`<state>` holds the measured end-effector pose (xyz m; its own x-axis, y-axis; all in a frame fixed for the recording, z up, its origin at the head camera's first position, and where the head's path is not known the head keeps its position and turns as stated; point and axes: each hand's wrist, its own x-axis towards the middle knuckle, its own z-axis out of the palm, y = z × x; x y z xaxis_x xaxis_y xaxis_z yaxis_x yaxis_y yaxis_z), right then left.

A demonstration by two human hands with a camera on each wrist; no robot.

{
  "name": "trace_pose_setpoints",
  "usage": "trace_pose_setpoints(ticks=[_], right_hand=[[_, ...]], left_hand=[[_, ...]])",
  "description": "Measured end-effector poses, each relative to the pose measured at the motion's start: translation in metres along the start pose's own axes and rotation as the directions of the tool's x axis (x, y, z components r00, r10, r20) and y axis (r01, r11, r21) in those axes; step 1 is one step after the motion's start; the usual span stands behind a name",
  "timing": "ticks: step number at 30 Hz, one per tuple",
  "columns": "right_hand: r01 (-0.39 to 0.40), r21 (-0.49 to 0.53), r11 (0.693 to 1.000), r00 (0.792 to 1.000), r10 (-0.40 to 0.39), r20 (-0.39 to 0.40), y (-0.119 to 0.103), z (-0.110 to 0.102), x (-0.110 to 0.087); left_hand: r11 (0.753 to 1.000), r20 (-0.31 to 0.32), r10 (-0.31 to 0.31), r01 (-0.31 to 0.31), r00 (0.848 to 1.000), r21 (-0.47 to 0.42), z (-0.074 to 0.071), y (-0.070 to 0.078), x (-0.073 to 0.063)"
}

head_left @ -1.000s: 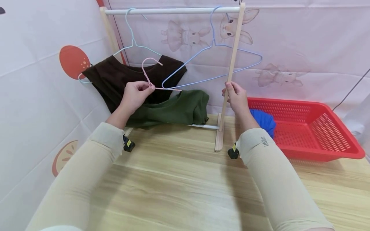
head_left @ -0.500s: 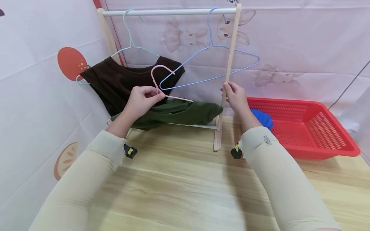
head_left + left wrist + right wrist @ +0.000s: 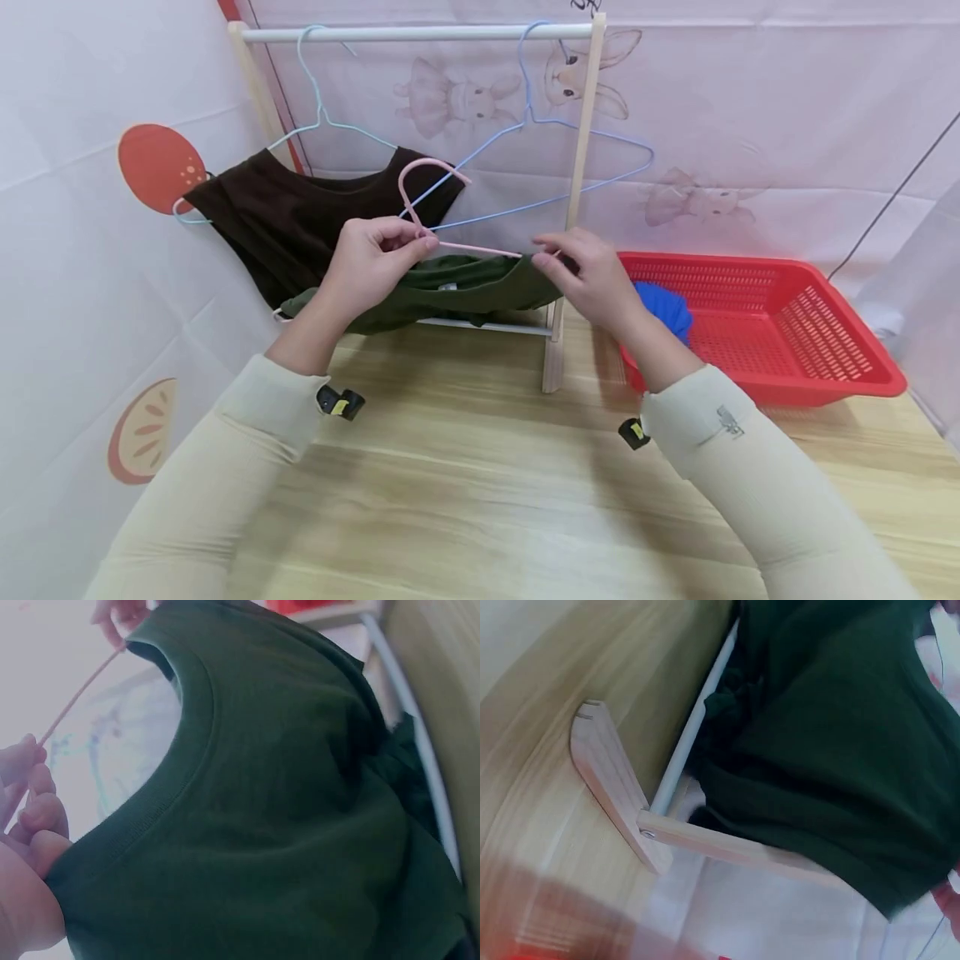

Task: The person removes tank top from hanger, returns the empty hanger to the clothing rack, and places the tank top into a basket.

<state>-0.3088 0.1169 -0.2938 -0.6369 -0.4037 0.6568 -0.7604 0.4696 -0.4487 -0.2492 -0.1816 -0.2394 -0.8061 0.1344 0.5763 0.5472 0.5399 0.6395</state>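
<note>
In the head view my left hand point(image 3: 378, 262) pinches a pink clothes hanger point(image 3: 480, 248) at the base of its hook. A dark green shirt point(image 3: 450, 298) hangs on that hanger, its round neckline facing up. My right hand point(image 3: 588, 275) is at the shirt's right shoulder, the cloth between thumb and fingers. The left wrist view shows the wide neck opening of the green shirt point(image 3: 255, 795) below the hanger arm. Seen from the right wrist, the green shirt point(image 3: 840, 750) drapes in front of the rack's side post.
Behind stands a wooden clothes rack point(image 3: 420, 33). From its bar hang a brown top point(image 3: 300, 200) on a mint hanger point(image 3: 318, 100) and a bare blue hanger point(image 3: 528, 108). To the right, a red basket point(image 3: 757, 387) holds a blue cloth point(image 3: 663, 308).
My right hand has let go of the rack's post and moved left to the green shirt's shoulder. The left hand carried the pink hanger and shirt slightly right and down.
</note>
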Motion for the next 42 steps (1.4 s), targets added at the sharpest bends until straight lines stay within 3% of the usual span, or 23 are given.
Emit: trace_pose_setpoints(ticks=[4, 8, 12, 19, 27, 30, 36, 39, 42], right_hand=[[0.200, -0.126, 0.972, 0.979, -0.203, -0.014, -0.012, -0.002, -0.009], [0.264, -0.219, 0.939, 0.952, -0.290, -0.098, -0.019, -0.009, -0.016], [0.261, -0.268, 0.928, 0.946, -0.301, -0.120, -0.018, -0.018, -0.022], [0.287, -0.374, 0.882, 0.948, -0.317, -0.018, -0.006, -0.021, -0.036], [0.282, -0.466, 0.838, 0.954, -0.296, 0.045, 0.005, -0.029, -0.050], [0.237, -0.475, 0.847, 0.968, -0.248, 0.039, 0.007, -0.035, -0.055], [0.052, -0.369, 0.928, 0.996, -0.074, -0.045, 0.011, -0.040, -0.067], [-0.032, -0.300, 0.953, 0.994, -0.002, -0.113, 0.012, -0.039, -0.071], [-0.109, -0.222, 0.969, 0.974, 0.059, -0.219, 0.010, -0.036, -0.076]], left_hand=[[0.998, -0.020, 0.056, -0.056, 0.998, 0.001, 0.003, 0.017, 0.000], [0.996, -0.028, 0.091, -0.090, 0.995, 0.023, 0.007, 0.030, -0.002], [0.993, -0.054, 0.102, -0.099, 0.993, 0.057, 0.011, 0.035, -0.002], [0.994, -0.061, 0.085, -0.081, 0.994, 0.070, 0.022, 0.022, -0.006], [0.991, -0.060, 0.114, -0.109, 0.992, 0.083, 0.036, 0.012, -0.014], [0.991, -0.060, 0.115, -0.111, 0.991, 0.079, 0.041, 0.009, -0.016], [0.999, -0.101, 0.050, -0.048, 0.994, 0.019, 0.047, 0.006, -0.023], [0.999, -0.131, 0.028, -0.032, 0.991, -0.030, 0.052, 0.005, -0.027], [0.996, -0.164, 0.026, -0.039, 0.986, -0.078, 0.057, 0.001, -0.030]])
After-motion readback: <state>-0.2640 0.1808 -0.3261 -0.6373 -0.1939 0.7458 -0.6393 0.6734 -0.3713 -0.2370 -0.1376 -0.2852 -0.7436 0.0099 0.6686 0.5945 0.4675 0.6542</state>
